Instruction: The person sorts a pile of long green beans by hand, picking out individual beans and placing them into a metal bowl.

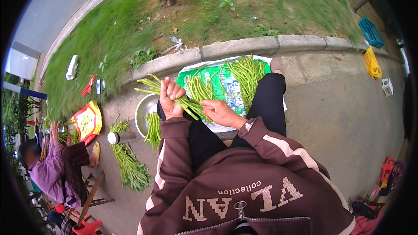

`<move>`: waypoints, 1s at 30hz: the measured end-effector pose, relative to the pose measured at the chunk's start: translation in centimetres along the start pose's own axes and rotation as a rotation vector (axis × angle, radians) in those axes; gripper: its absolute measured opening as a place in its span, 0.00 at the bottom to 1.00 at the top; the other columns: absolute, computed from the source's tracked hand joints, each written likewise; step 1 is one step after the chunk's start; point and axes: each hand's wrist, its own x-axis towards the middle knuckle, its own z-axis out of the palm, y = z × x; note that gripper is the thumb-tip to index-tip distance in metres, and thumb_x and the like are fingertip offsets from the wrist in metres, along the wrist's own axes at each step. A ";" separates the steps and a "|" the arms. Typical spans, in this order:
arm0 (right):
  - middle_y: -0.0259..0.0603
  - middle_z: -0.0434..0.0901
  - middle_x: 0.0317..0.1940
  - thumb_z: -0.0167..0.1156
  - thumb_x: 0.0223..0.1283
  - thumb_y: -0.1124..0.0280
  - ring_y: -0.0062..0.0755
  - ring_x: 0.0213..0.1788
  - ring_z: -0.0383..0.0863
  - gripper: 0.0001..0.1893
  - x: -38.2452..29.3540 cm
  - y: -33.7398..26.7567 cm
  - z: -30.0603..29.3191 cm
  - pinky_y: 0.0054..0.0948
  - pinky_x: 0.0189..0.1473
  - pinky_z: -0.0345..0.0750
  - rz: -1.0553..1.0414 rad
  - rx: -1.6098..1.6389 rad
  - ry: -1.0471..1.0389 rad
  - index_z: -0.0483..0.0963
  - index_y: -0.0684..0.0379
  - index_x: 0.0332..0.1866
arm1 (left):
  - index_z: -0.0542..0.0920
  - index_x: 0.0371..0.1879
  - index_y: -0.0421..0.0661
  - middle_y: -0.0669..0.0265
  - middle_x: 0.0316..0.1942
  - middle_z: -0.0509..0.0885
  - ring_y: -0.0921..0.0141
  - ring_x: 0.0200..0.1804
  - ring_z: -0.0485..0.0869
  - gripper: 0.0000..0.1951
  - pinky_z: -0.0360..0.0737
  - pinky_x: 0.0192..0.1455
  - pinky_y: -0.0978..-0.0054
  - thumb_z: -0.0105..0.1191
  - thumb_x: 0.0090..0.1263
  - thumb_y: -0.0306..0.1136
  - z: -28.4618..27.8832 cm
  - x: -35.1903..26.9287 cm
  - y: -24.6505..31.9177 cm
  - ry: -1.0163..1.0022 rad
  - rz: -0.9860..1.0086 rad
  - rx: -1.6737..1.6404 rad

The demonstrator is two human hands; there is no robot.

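Observation:
My left hand [172,96] is closed around a bunch of green vegetable stems [189,103], which points up to the left and down to the right. My right hand [217,111] touches the lower right end of that bunch with thumb and forefinger; whether it grips a stem is unclear. Beyond my knees a green and white printed plastic sack [214,71] lies flat, with a small pile of stems [200,88] and a larger pile [247,76] on it. To the left, a steel basin [141,114] stands partly behind my left arm, with a bundle of cut stems [152,129] at its edge.
A leafy bundle [132,166] lies on the pavement under a metal flask [120,137]. A seated person [54,176] handles greens at the left, near a red and yellow sack [98,114]. A stone kerb [240,46] borders the grass. A teal crate [371,32] and yellow bag [372,63] are far right.

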 end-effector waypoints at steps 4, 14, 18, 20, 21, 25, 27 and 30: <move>0.36 0.71 0.15 0.50 0.56 0.77 0.22 0.17 0.68 0.15 0.0 0.7 0.2 0.27 0.23 0.67 -0.034 0.013 0.013 0.73 0.67 0.48 | 0.75 0.45 0.40 0.74 0.17 0.66 0.81 0.17 0.62 0.16 0.64 0.24 0.81 0.39 0.77 0.40 0.0 -0.1 0.1 -0.010 -0.011 0.003; 0.32 0.71 0.16 0.51 0.55 0.78 0.17 0.17 0.68 0.15 0.1 0.6 0.1 0.22 0.21 0.68 0.055 0.073 0.140 0.71 0.71 0.49 | 0.76 0.43 0.40 0.74 0.17 0.66 0.81 0.17 0.62 0.15 0.64 0.25 0.81 0.39 0.77 0.39 -0.3 -0.1 -0.2 0.016 0.009 0.043; 0.30 0.71 0.16 0.51 0.56 0.77 0.17 0.16 0.69 0.18 0.6 2.4 -0.7 0.21 0.20 0.69 0.254 0.341 0.251 0.69 0.73 0.52 | 0.76 0.42 0.41 0.75 0.17 0.66 0.81 0.17 0.63 0.15 0.64 0.25 0.81 0.40 0.77 0.39 -0.3 0.0 -0.4 0.040 0.031 0.049; 0.32 0.72 0.16 0.51 0.56 0.77 0.19 0.16 0.69 0.18 0.5 3.2 -1.5 0.22 0.20 0.68 0.288 0.319 0.325 0.70 0.72 0.53 | 0.76 0.42 0.41 0.75 0.16 0.65 0.80 0.17 0.63 0.15 0.65 0.25 0.81 0.40 0.77 0.39 -0.3 0.2 -0.3 0.034 0.039 0.029; 0.33 0.73 0.17 0.51 0.56 0.77 0.19 0.16 0.69 0.17 0.4 3.4 -1.8 0.23 0.21 0.68 0.269 0.226 0.329 0.71 0.72 0.51 | 0.76 0.42 0.41 0.75 0.16 0.65 0.80 0.17 0.63 0.15 0.65 0.25 0.81 0.40 0.77 0.39 -0.3 0.2 -0.2 0.036 0.038 0.031; 0.39 0.77 0.20 0.51 0.57 0.73 0.20 0.20 0.72 0.14 0.3 3.4 -3.0 0.26 0.26 0.70 0.217 -0.075 0.244 0.76 0.68 0.46 | 0.76 0.42 0.41 0.75 0.16 0.65 0.80 0.17 0.63 0.15 0.65 0.25 0.81 0.40 0.77 0.39 -0.3 0.1 -0.2 0.038 0.032 0.021; 0.40 0.78 0.22 0.52 0.59 0.72 0.20 0.23 0.73 0.14 0.0 2.8 -3.3 0.26 0.28 0.71 0.186 -0.115 0.208 0.77 0.67 0.46 | 0.76 0.42 0.41 0.75 0.16 0.65 0.80 0.17 0.63 0.15 0.65 0.25 0.81 0.40 0.77 0.39 -0.3 0.1 -0.3 0.035 0.026 0.011; 0.43 0.80 0.26 0.52 0.61 0.70 0.25 0.26 0.76 0.14 0.6 2.4 -2.3 0.27 0.32 0.73 0.078 0.020 0.139 0.76 0.66 0.48 | 0.76 0.42 0.41 0.75 0.16 0.65 0.80 0.17 0.63 0.15 0.65 0.25 0.81 0.40 0.76 0.39 -0.3 0.2 -0.4 0.035 0.018 0.015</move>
